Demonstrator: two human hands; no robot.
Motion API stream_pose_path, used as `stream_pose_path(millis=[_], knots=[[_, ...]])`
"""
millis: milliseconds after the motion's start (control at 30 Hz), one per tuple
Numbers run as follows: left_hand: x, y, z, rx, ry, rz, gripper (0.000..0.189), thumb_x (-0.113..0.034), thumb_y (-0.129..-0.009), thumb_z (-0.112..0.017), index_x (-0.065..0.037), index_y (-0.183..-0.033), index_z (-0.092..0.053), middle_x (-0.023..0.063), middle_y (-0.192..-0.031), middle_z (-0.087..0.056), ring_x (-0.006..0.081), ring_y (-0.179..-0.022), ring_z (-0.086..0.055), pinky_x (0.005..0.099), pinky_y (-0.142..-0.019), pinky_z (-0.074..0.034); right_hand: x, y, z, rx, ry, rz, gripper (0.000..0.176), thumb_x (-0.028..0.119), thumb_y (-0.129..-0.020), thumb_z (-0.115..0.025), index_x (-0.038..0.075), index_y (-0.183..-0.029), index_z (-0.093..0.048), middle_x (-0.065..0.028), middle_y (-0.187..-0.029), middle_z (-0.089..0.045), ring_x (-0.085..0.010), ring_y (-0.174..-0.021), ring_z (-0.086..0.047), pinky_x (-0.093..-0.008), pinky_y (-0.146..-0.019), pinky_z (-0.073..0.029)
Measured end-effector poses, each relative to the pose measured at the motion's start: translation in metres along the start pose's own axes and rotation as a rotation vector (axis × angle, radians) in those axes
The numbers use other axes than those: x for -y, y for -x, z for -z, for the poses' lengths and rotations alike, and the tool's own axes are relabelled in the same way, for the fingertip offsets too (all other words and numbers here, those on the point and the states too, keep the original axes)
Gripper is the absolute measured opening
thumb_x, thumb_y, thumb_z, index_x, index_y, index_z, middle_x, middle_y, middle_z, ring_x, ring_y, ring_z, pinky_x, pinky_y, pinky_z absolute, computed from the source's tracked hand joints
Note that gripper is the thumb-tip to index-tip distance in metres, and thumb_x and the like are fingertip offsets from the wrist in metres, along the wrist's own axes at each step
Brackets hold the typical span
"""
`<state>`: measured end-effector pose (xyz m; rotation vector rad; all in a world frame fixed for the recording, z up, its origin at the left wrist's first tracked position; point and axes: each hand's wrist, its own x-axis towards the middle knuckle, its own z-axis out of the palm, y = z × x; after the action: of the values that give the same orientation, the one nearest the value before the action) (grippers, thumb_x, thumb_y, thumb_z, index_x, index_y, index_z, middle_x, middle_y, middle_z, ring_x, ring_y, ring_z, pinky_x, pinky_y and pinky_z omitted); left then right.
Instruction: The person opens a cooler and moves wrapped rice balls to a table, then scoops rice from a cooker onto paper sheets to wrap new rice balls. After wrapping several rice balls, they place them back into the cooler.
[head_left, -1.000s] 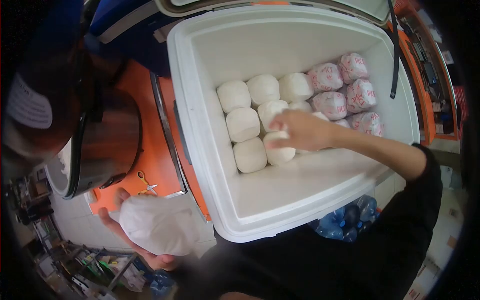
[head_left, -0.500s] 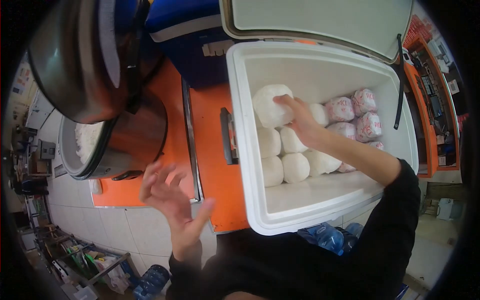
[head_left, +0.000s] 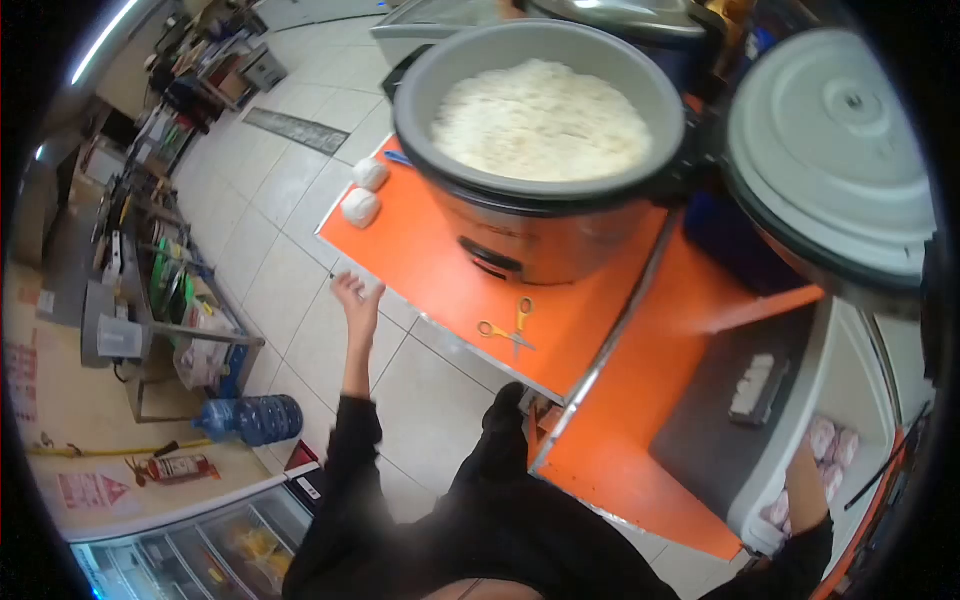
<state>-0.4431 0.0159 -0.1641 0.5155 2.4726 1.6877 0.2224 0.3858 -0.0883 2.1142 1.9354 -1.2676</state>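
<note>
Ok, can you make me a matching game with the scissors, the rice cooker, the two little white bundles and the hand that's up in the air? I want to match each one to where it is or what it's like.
Things:
1. scissors
2. rice cooker
3. white bundles
4. left hand

Place or state:
A. full of white rice, lid up
B. at a corner of the orange table
C. lying flat in front of the cooker
D. open and empty, beside the table's edge

Pairs: 1-C, 2-A, 3-B, 4-D

Black top (head_left: 500,530) — long black sleeves (head_left: 350,440)
</note>
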Motion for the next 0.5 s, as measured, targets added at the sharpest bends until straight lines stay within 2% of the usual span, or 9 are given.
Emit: stream_pose_path(millis=[100,200,267,367,400,467,500], knots=[[0.064,-0.122,-0.001,-0.082,-0.242,-0.095,0.091,-0.028,-0.059,-0.079,0.002,-0.124,-0.023,0.0184,-0.120,-0.031,0.0293,-0.111,-0.035,0.0415,-0.089,-0.035,-0.004,0.004,0.027,-0.142,0.397,0.075,0.055,0.029,-0.074,-0.055,0.006,-0.122,-0.041,-0.0128,-0.121,-0.038,-0.0245,-0.107,-0.040,-0.0346,-0.089,-0.033],[0.075,-0.196,-0.012,-0.108,-0.409,-0.202,0.104,-0.037,-0.047,-0.083,0.003,-0.123,-0.026,0.0248,-0.124,-0.028,0.0353,-0.117,-0.030,0.0433,-0.092,-0.034,0.013,0.010,0.060,-0.365,0.652,0.231,0.048,0.024,-0.077,-0.054,0.007,-0.121,-0.043,-0.0117,-0.118,-0.040,-0.0227,-0.103,-0.042,-0.0332,-0.087,-0.034],[0.080,-0.226,-0.017,-0.042,-0.418,-0.290,0.107,-0.039,-0.043,-0.084,0.004,-0.123,-0.028,0.0273,-0.126,-0.026,0.0375,-0.117,-0.030,0.0438,-0.092,-0.035,0.043,0.043,0.069,-0.509,0.568,0.324,0.043,0.020,-0.079,-0.054,0.008,-0.120,-0.044,-0.0110,-0.116,-0.042,-0.0215,-0.100,-0.044,-0.0322,-0.086,-0.036],[0.091,-0.241,-0.023,0.251,-0.659,-0.046,0.101,-0.035,-0.041,-0.084,0.003,-0.119,-0.032,0.0268,-0.122,-0.030,0.0384,-0.114,-0.034,0.0432,-0.090,-0.036,0.131,0.135,0.031,-0.614,0.238,0.389,0.030,0.015,-0.085,-0.048,0.002,-0.112,-0.049,-0.0100,-0.105,-0.048,-0.0172,-0.085,-0.047,-0.0276,-0.075,-0.038],[0.092,-0.229,-0.027,0.127,-0.588,-0.043,0.095,-0.031,-0.041,-0.083,0.004,-0.114,-0.032,0.0252,-0.115,-0.033,0.0378,-0.106,-0.039,0.0438,-0.086,-0.038,0.152,0.156,0.017,-0.642,0.162,0.418,0.028,0.015,-0.085,-0.048,0.003,-0.110,-0.049,-0.0086,-0.102,-0.049,-0.0154,-0.083,-0.047,-0.0265,-0.074,-0.038],[0.097,-0.208,-0.037,0.043,-0.581,-0.114,0.091,-0.029,-0.042,-0.082,0.004,-0.110,-0.032,0.0235,-0.110,-0.033,0.0362,-0.101,-0.040,0.0434,-0.084,-0.038,0.185,0.188,-0.013,-0.693,0.003,0.484,0.026,0.016,-0.084,-0.050,0.003,-0.107,-0.051,-0.0057,-0.095,-0.050,-0.0119,-0.080,-0.047,-0.0243,-0.072,-0.038],[0.099,-0.198,-0.040,-0.003,-0.577,-0.151,0.088,-0.028,-0.042,-0.082,0.004,-0.108,-0.032,0.0226,-0.108,-0.034,0.0355,-0.098,-0.040,0.0432,-0.083,-0.038,0.196,0.200,-0.028,-0.608,-0.064,0.500,0.025,0.016,-0.084,-0.051,0.003,-0.106,-0.051,-0.0054,-0.094,-0.051,-0.0116,-0.079,-0.047,-0.0240,-0.071,-0.038]])
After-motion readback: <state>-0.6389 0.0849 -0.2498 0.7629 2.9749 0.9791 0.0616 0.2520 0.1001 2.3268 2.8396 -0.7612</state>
